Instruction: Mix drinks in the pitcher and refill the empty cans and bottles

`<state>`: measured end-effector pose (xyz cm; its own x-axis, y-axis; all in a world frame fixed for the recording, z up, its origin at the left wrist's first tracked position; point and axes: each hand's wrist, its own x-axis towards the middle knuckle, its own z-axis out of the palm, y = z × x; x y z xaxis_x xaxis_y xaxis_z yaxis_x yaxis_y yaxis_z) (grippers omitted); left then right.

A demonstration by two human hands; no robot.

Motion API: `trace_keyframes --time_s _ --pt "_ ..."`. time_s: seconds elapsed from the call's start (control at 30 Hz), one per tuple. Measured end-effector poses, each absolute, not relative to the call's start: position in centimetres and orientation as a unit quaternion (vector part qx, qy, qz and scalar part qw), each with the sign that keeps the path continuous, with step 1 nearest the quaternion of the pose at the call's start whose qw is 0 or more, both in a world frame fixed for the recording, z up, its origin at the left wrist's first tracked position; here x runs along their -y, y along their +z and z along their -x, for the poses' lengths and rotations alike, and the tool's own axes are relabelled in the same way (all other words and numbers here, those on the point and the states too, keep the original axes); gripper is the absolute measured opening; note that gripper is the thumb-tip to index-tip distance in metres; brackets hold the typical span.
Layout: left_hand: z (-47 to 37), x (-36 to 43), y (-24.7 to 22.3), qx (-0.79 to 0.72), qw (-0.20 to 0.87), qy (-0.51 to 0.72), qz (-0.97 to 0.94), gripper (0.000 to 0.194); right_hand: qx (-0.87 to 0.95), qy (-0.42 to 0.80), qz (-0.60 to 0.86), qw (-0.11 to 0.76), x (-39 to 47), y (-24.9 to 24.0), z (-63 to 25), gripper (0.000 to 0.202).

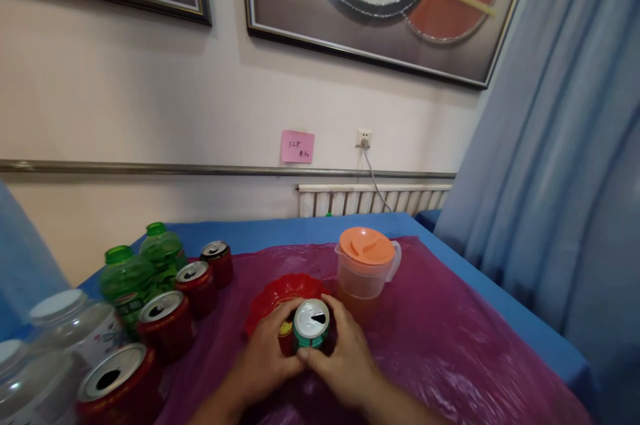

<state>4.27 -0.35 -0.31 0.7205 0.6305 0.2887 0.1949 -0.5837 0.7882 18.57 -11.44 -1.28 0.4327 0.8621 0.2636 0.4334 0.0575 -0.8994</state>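
Both my hands are around a green drink can (311,322) whose silver top faces up and whose tab hole is open. My left hand (267,348) wraps its left side, and my right hand (347,351) curves round its right side with the thumb across the front. Just behind the can lies a red scalloped dish (265,298), partly covered by my hands; something yellow shows in it. Behind my right hand stands a clear plastic pitcher (363,278) with an orange lid and amber liquid low inside. The can's lower part is hidden.
Several opened red cans (167,325) line the left side of the purple plastic sheet (440,331). Beside them stand two green bottles (127,278) and white-capped clear jars (75,325). A blue cloth (525,318) shows beneath the sheet; a blue curtain (565,145) hangs right.
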Motion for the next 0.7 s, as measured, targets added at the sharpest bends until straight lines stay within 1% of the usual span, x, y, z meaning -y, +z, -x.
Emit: trace_keyframes --time_s 0.07,0.13,0.2,0.27,0.43,0.57,0.7 --pt "-4.2 -0.1 -1.0 -0.237 0.389 0.271 -0.848 0.072 0.5 0.212 0.644 0.538 11.5 -0.5 -18.5 0.063" --pt "-4.1 -0.4 -1.7 -0.228 0.395 0.255 -0.853 0.079 0.502 0.205 0.634 0.552 11.7 -0.1 -18.8 0.055" --pt "-4.0 -0.6 -2.2 -0.219 0.4 0.253 -0.853 0.089 0.493 0.186 0.631 0.57 12.4 -0.1 -19.6 0.054" --pt "-3.9 -0.6 -2.3 -0.226 0.398 0.268 -0.848 0.092 0.486 0.178 0.629 0.58 13.7 -0.4 -21.0 0.053" --pt "-4.2 0.2 -1.7 -0.282 0.371 0.303 -0.831 0.068 0.444 0.12 0.67 0.583 18.1 -1.5 -27.0 0.05" --pt "-4.3 0.2 -1.4 -0.301 0.335 0.313 -0.836 0.06 0.396 0.048 0.718 0.57 19.3 -2.3 -34.4 0.051" --pt "-4.1 -0.8 -2.1 -0.303 0.312 0.296 -0.85 0.055 0.348 -0.003 0.776 0.527 16.5 -2.9 -42.1 0.056"
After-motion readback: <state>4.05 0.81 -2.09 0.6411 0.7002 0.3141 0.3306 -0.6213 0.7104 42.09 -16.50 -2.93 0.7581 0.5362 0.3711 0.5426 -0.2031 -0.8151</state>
